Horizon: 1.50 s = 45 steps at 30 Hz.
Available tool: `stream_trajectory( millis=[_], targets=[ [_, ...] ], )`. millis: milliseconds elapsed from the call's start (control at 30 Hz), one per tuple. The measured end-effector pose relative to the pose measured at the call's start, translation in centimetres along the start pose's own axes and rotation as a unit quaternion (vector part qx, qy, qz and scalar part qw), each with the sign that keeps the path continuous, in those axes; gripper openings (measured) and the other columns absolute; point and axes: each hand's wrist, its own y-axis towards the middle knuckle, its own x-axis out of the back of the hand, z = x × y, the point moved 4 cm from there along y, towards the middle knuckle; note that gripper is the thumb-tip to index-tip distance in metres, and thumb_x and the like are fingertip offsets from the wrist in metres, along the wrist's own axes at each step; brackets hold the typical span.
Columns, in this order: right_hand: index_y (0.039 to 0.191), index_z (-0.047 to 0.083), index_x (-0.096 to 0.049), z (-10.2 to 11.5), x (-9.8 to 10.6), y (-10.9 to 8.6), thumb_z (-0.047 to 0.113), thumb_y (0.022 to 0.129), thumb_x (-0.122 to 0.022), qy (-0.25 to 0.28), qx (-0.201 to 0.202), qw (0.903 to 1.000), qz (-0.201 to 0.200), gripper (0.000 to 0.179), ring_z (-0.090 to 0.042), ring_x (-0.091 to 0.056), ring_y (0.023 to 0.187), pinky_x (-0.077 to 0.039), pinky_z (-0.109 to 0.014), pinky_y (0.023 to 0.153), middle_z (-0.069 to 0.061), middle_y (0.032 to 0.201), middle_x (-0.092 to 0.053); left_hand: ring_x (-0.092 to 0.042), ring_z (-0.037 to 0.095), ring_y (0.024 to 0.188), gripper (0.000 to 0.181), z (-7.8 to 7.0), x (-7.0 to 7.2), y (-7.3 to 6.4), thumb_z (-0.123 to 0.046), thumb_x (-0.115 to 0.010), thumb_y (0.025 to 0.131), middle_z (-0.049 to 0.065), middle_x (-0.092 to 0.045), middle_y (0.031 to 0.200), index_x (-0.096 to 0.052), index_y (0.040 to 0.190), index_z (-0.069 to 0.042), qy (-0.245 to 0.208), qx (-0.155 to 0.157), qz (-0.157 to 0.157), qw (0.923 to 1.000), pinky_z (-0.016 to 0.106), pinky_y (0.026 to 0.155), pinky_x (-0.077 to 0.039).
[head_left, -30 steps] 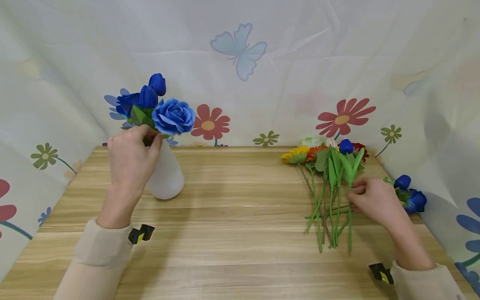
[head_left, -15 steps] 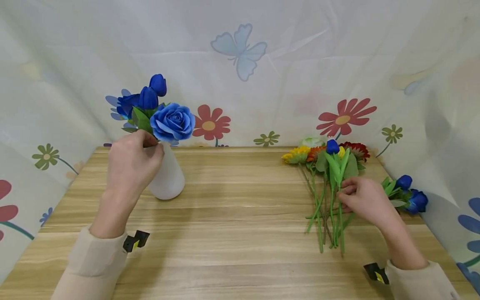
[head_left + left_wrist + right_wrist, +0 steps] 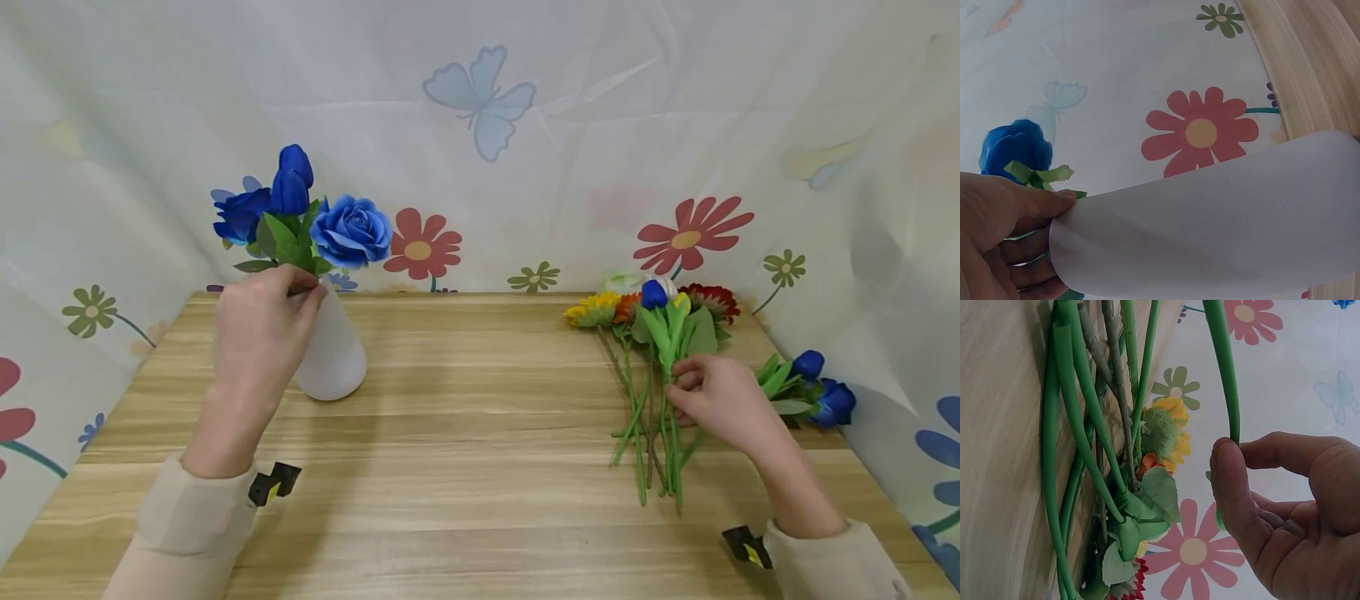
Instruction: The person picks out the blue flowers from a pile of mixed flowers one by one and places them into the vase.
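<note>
A white vase (image 3: 333, 358) stands at the left of the table, holding a light blue rose (image 3: 352, 232), dark blue tulips (image 3: 290, 190) and a dark blue rose (image 3: 243, 217). My left hand (image 3: 262, 325) curls its fingers around flower stems at the vase's mouth. In the left wrist view, the vase wall (image 3: 1210, 231) partly hides those fingers. Over at the right, my right hand (image 3: 723, 400) pinches the green stem (image 3: 1227, 375) of a blue tulip (image 3: 654, 293) between thumb and fingers. That tulip is above the pile of loose flowers.
Loose flowers lie beneath the right hand: a yellow one (image 3: 592, 310), an orange one (image 3: 628, 307) and a dark red one (image 3: 712, 302), stems crossing. More blue flowers (image 3: 831, 402) lie at the table's right edge. A printed curtain (image 3: 495, 200) hangs behind the table (image 3: 480, 467).
My right hand has moved left with the blue tulip. The left hand has come down slightly at the vase's mouth, and the dark blue flowers there have shifted left. The vase has barely moved.
</note>
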Motion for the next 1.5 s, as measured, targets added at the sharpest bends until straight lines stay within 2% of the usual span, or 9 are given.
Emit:
stream_trajectory(
  millis=[233,533,700,800,933,1067,1167,1333,1500],
  targets=[
    [0.12,-0.018,-0.059,0.8,-0.3,0.2,0.008,0.096,-0.066,-0.003,0.002,1.0,0.004,0.036,-0.025,-0.073,0.066,-0.06,-0.036,0.058,-0.015,0.09,-0.071,-0.068,0.039,0.078,0.011,-0.2,-0.2,0.0,-0.006,-0.078,0.092,0.02,-0.072,0.084,-0.077,0.089,0.004,0.022,-0.002,0.006,0.9997,0.052,0.068,-0.053],
    [0.121,-0.016,-0.059,1.5,-1.0,0.5,0.008,0.096,-0.066,0.014,0.002,0.9998,0.013,0.035,-0.027,-0.073,0.068,-0.06,-0.038,0.06,-0.016,0.091,-0.07,-0.067,0.042,0.078,0.009,-0.5,-0.8,0.4,-0.002,-0.077,0.091,0.022,-0.072,0.084,-0.076,0.087,0.006,0.036,-0.019,-0.013,0.9991,0.056,0.077,-0.05],
    [0.122,-0.015,-0.06,1.8,-1.3,0.6,0.011,0.097,-0.066,0.009,0.009,0.9998,0.015,0.036,-0.024,-0.072,0.067,-0.058,-0.033,0.058,-0.014,0.091,-0.071,-0.066,0.044,0.076,0.013,-0.8,-0.8,0.3,-0.003,-0.074,0.093,0.023,-0.071,0.082,-0.075,0.086,0.008,0.046,-0.029,-0.025,0.9982,0.057,0.071,-0.049],
    [0.12,-0.014,-0.061,2.0,-1.4,0.6,0.011,0.097,-0.067,0.007,0.016,0.9998,0.011,0.035,-0.024,-0.071,0.067,-0.057,-0.032,0.058,-0.013,0.09,-0.071,-0.065,0.044,0.078,0.019,-0.9,-0.8,0.0,-0.006,-0.07,0.096,0.025,-0.07,0.083,-0.075,0.086,0.01,0.049,-0.04,-0.032,0.9975,0.058,0.072,-0.051],
    [0.12,-0.014,-0.061,2.4,-1.7,0.8,0.011,0.096,-0.067,0.011,0.021,0.9997,0.011,0.035,-0.025,-0.072,0.067,-0.058,-0.033,0.059,-0.013,0.091,-0.071,-0.061,0.045,0.084,0.023,-1.1,-0.8,-0.3,-0.008,-0.068,0.097,0.027,-0.066,0.089,-0.075,0.09,0.013,0.036,-0.047,-0.037,0.9975,0.059,0.079,-0.051],
    [0.121,-0.013,-0.061,2.8,-2.1,0.8,0.01,0.096,-0.068,0.02,0.019,0.9995,0.014,0.035,-0.025,-0.072,0.067,-0.059,-0.033,0.059,-0.014,0.092,-0.072,-0.056,0.045,0.091,0.024,-1.4,-0.8,-0.7,-0.009,-0.068,0.097,0.028,-0.061,0.097,-0.073,0.097,0.014,0.02,-0.053,-0.047,0.9973,0.059,0.083,-0.046],
    [0.12,-0.012,-0.061,3.1,-2.5,0.8,0.01,0.096,-0.068,0.023,0.021,0.9994,0.015,0.033,-0.024,-0.072,0.067,-0.058,-0.032,0.058,-0.013,0.092,-0.072,-0.054,0.045,0.094,0.021,-1.9,-0.7,-1.0,-0.01,-0.068,0.097,0.027,-0.059,0.101,-0.073,0.098,0.011,0.007,-0.069,-0.067,0.9953,0.059,0.082,-0.042],
    [0.118,-0.011,-0.062,3.8,-2.9,0.8,0.008,0.095,-0.068,0.028,0.033,0.999,0.01,0.031,-0.025,-0.071,0.067,-0.058,-0.03,0.058,-0.012,0.089,-0.07,-0.057,0.042,0.089,0.012,-3.3,-0.5,-1.5,-0.008,-0.071,0.095,0.022,-0.061,0.098,-0.073,0.093,0.004,-0.03,-0.11,-0.096,0.9889,0.057,0.077,-0.042],
    [0.12,-0.012,-0.061,4.7,-3.2,0.8,0.008,0.096,-0.068,0.046,0.039,0.998,0.017,0.032,-0.027,-0.071,0.067,-0.06,-0.036,0.06,-0.012,0.09,-0.07,-0.061,0.039,0.086,0.008,-4.4,-1.2,-1.8,-0.005,-0.074,0.093,0.018,-0.063,0.092,-0.072,0.091,0.003,-0.052,-0.136,-0.066,0.9871,0.053,0.077,-0.047]
  ],
)
